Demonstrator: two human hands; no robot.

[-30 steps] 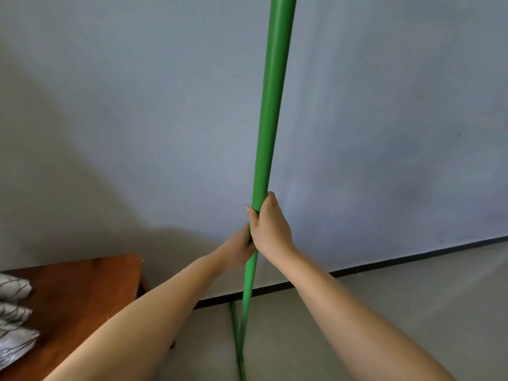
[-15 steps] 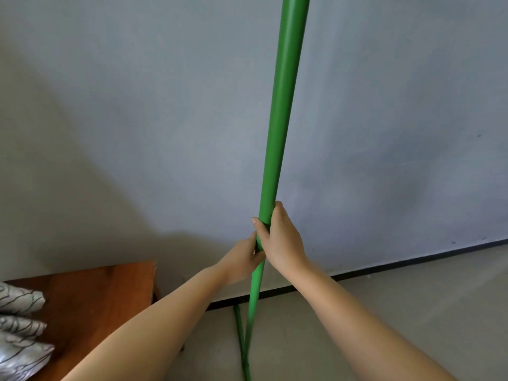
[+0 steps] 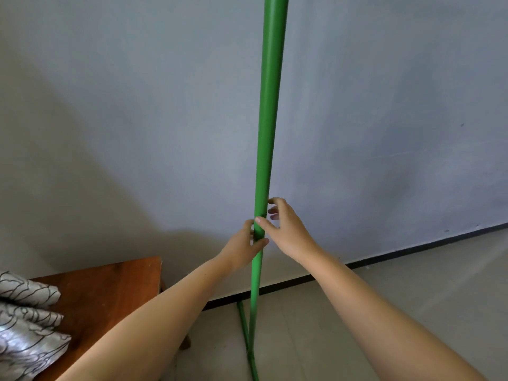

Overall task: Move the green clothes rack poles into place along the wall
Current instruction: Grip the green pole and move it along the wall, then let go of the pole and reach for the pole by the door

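I see a tall green pole [image 3: 268,119] standing almost straight up in front of the wall [image 3: 384,105]. It is round like a pipe, smooth, and one bright green all the way, with a soft shine along its side. It goes from far above my hands, out of the top of the view, down past them to the floor [image 3: 412,312]. My left hand [image 3: 242,248] is wrapped around the pole, thumb across the front and fingers curled behind, so it is closed tight on it. My right hand [image 3: 286,229] is just above and to the right of the left one. Its fingers are spread apart and loose; the thumb tip touches the pole, and the other fingers sit beside it, not gripping. Far below my hands, a thin pole [image 3: 243,323] of the same green slants on the floor and meets the tall one low down at a joint. The wall behind my hands is flat, plain and pale grey, with a dark strip along its bottom. The floor looks smooth and light. Below and to the left of my left hand is a brown wooden table [image 3: 110,292] with a square corner. On it lies soft folded cloth [image 3: 24,325], grey and white with curly dark lines.
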